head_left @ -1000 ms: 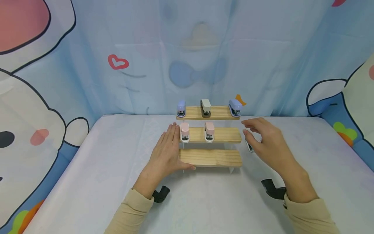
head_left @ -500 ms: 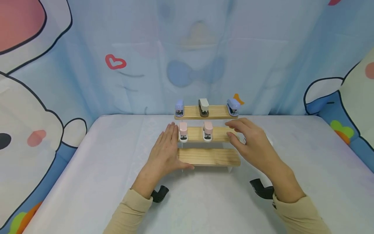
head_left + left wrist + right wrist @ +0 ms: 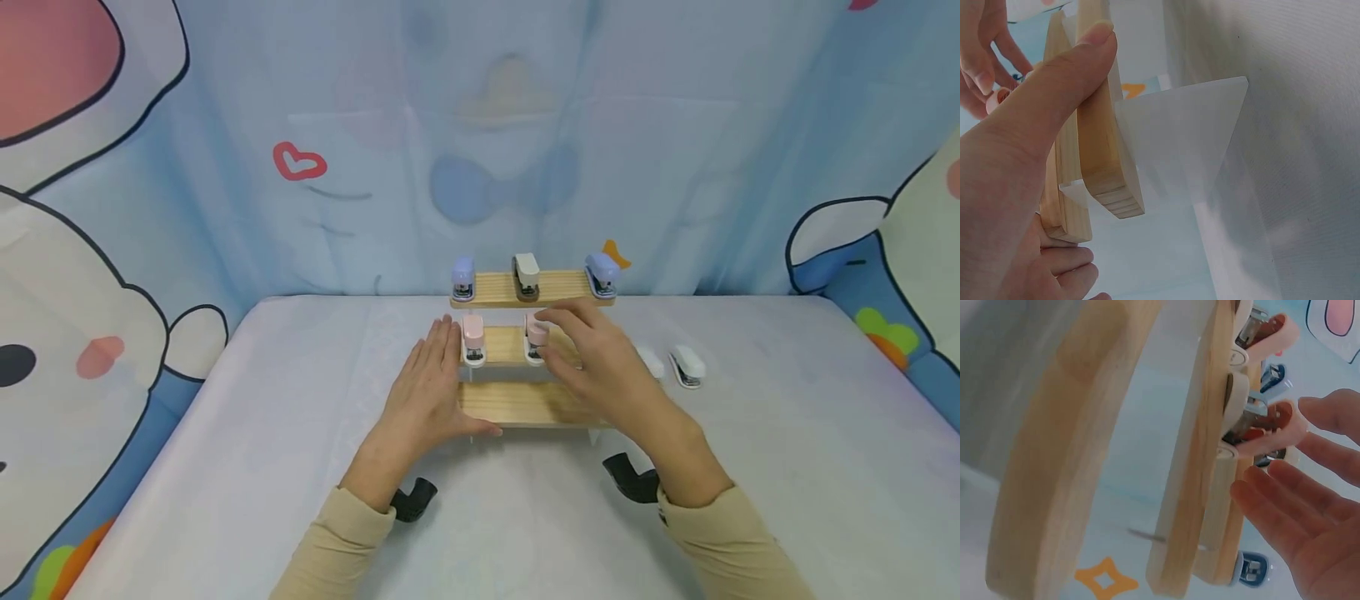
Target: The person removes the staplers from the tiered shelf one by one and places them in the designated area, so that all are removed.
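Note:
My left hand (image 3: 422, 392) rests against the left end of a three-tier wooden display rack (image 3: 517, 406), fingers straight along its side, the thumb (image 3: 1054, 81) across the front of the lowest plank. My right hand (image 3: 611, 367) is at the middle plank, thumb and fingers spread around a pink mini stapler (image 3: 537, 332). In the right wrist view that pink stapler (image 3: 1272, 434) lies close to the fingertips; firm contact cannot be made out. Another pink stapler (image 3: 473, 337) stands at the left end of the same plank.
On the top plank stand a blue stapler (image 3: 463, 279), a grey-white stapler (image 3: 527, 277) and another blue stapler (image 3: 602, 275). Right of the rack, a white stapler (image 3: 687, 367) lies on the white tablecloth (image 3: 787, 450), beside another white one (image 3: 651, 361) partly hidden by my right hand.
My right hand has moved left, from beside the rack to the pink stapler in the middle, uncovering white staplers on the table. My left hand has stayed on the rack.

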Demonstrator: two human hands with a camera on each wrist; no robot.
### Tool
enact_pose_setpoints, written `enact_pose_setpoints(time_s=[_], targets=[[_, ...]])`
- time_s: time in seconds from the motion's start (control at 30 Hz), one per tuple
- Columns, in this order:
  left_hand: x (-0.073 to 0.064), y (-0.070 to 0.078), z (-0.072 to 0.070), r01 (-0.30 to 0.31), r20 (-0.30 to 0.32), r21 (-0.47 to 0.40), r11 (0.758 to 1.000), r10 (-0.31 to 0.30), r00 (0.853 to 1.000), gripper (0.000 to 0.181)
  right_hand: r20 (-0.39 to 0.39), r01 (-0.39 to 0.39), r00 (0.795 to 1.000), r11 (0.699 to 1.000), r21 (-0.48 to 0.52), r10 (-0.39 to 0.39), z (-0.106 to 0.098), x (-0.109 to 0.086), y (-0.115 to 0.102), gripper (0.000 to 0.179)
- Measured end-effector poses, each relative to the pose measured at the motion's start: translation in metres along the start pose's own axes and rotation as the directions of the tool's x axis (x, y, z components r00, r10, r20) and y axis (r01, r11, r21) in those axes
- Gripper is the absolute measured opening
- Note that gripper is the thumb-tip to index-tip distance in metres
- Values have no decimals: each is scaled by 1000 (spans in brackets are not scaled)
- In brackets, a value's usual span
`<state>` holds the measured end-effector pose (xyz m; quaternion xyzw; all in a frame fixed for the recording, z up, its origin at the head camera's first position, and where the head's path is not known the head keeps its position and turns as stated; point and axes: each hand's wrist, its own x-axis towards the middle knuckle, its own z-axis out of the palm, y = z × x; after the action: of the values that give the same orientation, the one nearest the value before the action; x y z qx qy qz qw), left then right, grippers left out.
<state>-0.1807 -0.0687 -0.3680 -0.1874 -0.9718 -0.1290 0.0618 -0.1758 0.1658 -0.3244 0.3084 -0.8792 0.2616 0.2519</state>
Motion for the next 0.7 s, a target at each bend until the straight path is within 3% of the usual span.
enact_pose_setpoints(time_s=[0.37, 0.7], targets=[[0, 0, 2, -8, -3, 15, 1000, 8, 1000, 145, 78, -71, 994, 997, -35, 74, 15, 0, -1, 51], [0, -1, 2, -16, -20, 19, 1000, 16, 1000, 145, 96, -97, 990, 992, -77, 104, 15, 1, -4, 46]])
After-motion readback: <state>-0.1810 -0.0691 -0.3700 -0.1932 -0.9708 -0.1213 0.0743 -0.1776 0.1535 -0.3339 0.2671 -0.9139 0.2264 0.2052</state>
